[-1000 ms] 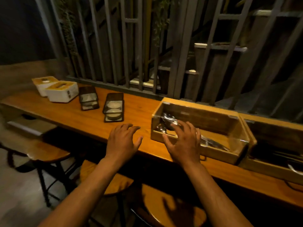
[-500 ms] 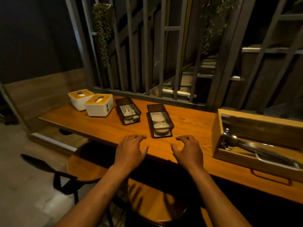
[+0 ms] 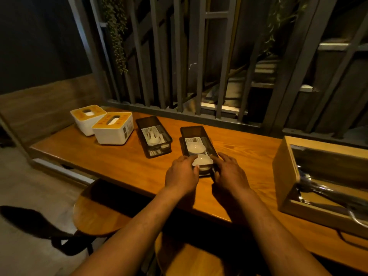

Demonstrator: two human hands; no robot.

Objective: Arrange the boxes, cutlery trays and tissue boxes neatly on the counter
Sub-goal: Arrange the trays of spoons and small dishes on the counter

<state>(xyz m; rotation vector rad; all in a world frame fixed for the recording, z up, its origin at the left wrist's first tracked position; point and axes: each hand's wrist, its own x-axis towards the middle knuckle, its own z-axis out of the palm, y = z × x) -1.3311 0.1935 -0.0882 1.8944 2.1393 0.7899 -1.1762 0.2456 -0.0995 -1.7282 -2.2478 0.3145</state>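
Both hands, left (image 3: 182,173) and right (image 3: 231,172), grasped the near end of the dark rectangular plastic cutlery tray (image 3: 196,142) on the orange wooden counter (image 3: 123,166). A jerky slide could likely topple its loose white bowls (image 3: 202,160).

You're looking at a dim room: a warm wooden counter (image 3: 123,168) under grey vertical slats (image 3: 179,56), trailing greenery (image 3: 117,36) hanging there, round wooden stools (image 3: 97,210) below, pale floor (image 3: 23,196) at left.
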